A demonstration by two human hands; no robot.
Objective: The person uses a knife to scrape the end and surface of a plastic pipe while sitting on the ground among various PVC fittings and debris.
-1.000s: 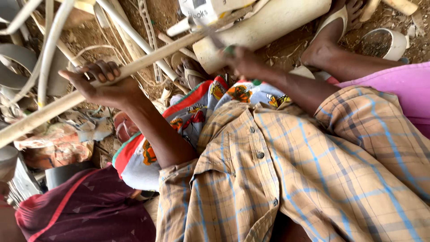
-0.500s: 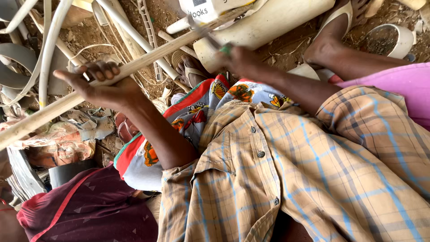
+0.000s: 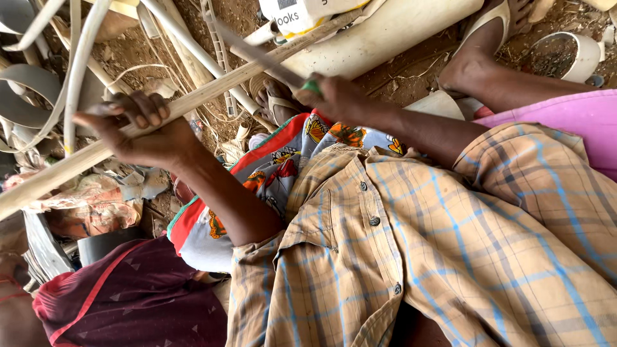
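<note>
Floor: bare reddish-brown earth (image 3: 411, 74), dry, scattered with small chips and scraps. No walls, windows or furniture in view. Light: even daylight, no hard shadows. Far left: a heap of bent white and grey plastic strips (image 3: 45, 71). Far centre: several white pipes (image 3: 193, 51) lying across the ground, and a large cream curved panel (image 3: 398, 32) beyond them. Far right: a white ring-shaped offcut (image 3: 578, 58) on the earth. Near left: crumpled paper and plastic waste (image 3: 90, 205), with dark maroon cloth (image 3: 141, 295) below.

Pale matt wooden stick (image 3: 212, 93), dull metal blade (image 3: 257, 54)
</note>
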